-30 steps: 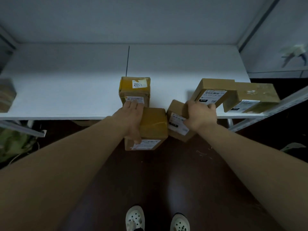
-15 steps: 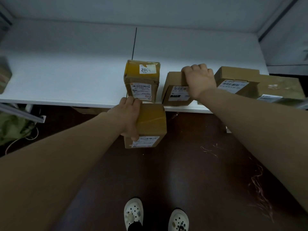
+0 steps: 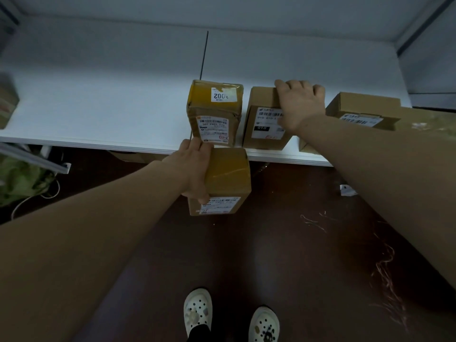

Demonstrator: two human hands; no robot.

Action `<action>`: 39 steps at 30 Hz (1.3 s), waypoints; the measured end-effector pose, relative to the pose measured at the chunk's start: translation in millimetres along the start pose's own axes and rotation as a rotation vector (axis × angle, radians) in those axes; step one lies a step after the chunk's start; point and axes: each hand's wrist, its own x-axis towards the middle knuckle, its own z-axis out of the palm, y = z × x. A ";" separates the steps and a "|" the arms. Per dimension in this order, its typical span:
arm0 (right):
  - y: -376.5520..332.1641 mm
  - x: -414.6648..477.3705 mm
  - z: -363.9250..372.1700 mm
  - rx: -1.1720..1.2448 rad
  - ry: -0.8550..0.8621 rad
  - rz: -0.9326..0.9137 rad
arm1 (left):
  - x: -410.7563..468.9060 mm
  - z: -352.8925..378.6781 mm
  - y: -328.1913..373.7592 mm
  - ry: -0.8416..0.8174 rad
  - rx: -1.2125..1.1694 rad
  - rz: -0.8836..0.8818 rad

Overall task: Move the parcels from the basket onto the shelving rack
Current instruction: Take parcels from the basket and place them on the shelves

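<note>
My left hand (image 3: pixel 195 169) grips a taped brown parcel (image 3: pixel 228 178) in the air just in front of the white shelf (image 3: pixel 98 114), its label facing me. Right behind it on the shelf stands a yellow-taped parcel (image 3: pixel 214 112) marked 002. Beside that sits a plain cardboard parcel (image 3: pixel 264 119), and my right hand (image 3: pixel 299 104) lies over its top right corner with the fingers curled over the far edge. The basket is not in view.
Two more cardboard boxes, one (image 3: pixel 362 111) and another (image 3: pixel 424 119), sit at the shelf's right end. Another parcel (image 3: pixel 7 102) shows at the far left edge. A green bag (image 3: pixel 19 176) lies under the shelf on the left. My shoes (image 3: pixel 197 309) stand on the dark floor.
My right hand carried the cardboard parcel up from below the shelf edge and set it down beside the yellow-taped one. The left hand's parcel stays about where it was.
</note>
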 end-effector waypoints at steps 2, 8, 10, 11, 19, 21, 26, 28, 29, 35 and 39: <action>1.3 -0.2 2.3 -0.002 -0.004 0.005 | 0.6 0.0 0.4 0.000 0.006 -0.001; -0.4 -4.8 0.8 0.044 -0.015 -0.011 | 0.7 -1.9 2.8 0.011 0.005 -0.009; -0.7 -11.8 -2.7 0.071 0.021 -0.041 | -0.4 -3.4 4.8 0.015 0.007 -0.006; -1.5 -18.8 -6.0 0.106 0.063 -0.063 | -1.4 -4.2 6.1 0.015 0.009 -0.005; -15.5 -124.4 -2.6 0.843 -0.449 -0.131 | -18.2 -9.5 37.2 -0.040 0.056 0.079; -10.1 -143.8 7.2 0.673 -0.631 -0.153 | -21.9 -8.7 51.0 -0.087 0.080 0.125; 15.3 -178.8 18.0 0.454 -0.486 -0.149 | -25.7 -15.5 98.9 -0.141 0.094 0.260; 33.4 -190.5 16.1 0.449 -0.435 -0.114 | -24.5 -20.9 122.2 -0.157 0.086 0.312; 44.5 -196.8 15.1 0.451 -0.421 -0.095 | -23.0 -24.7 134.9 -0.171 0.090 0.335; 131.6 -224.4 24.3 0.421 -0.389 0.086 | 6.6 -63.8 196.6 -0.117 0.283 0.312; 187.1 -227.9 37.4 0.444 -0.364 0.146 | 41.3 -84.8 228.4 0.192 0.274 0.189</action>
